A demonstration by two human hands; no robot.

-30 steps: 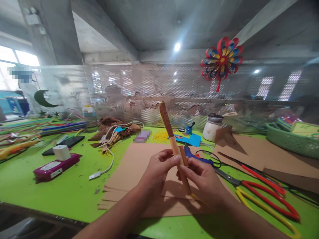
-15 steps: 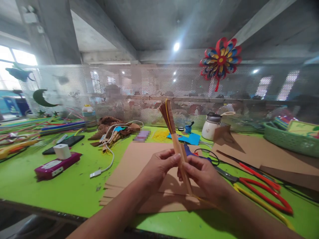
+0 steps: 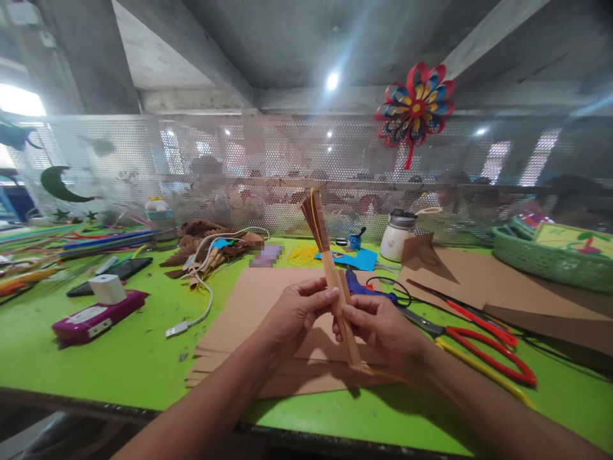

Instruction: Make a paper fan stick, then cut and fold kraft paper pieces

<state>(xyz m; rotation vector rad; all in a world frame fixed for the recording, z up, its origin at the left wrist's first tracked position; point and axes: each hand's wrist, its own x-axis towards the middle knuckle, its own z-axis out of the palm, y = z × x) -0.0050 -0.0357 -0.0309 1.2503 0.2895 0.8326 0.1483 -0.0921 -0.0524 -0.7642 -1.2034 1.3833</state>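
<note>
A narrow bundle of pleated brown paper (image 3: 330, 263) stands tilted in front of me, its folds fanned at the dark top end. Yellow string runs along its upper part, and more string trails from its lower end. My left hand (image 3: 299, 310) pinches the bundle from the left between thumb and fingers. From the right, my right hand (image 3: 376, 319) closes on it slightly lower, thumb on the near face. Beneath both hands lies a stack of brown paper sheets (image 3: 268, 287). A blue glue gun (image 3: 366, 286) lies just behind my right hand, partly hidden.
Red-handled scissors (image 3: 488, 351) lie to the right, beside a yellow handle (image 3: 483, 370). A green basket (image 3: 536, 259) stands at far right. On the left are a purple power strip (image 3: 100, 316) and a white cable (image 3: 205, 306). Behind rises a perforated metal screen (image 3: 268, 153).
The whole view has shifted slightly, with the table things appearing a little further left and up. Both hands keep their hold on the pleated paper bundle, in nearly the same pose.
</note>
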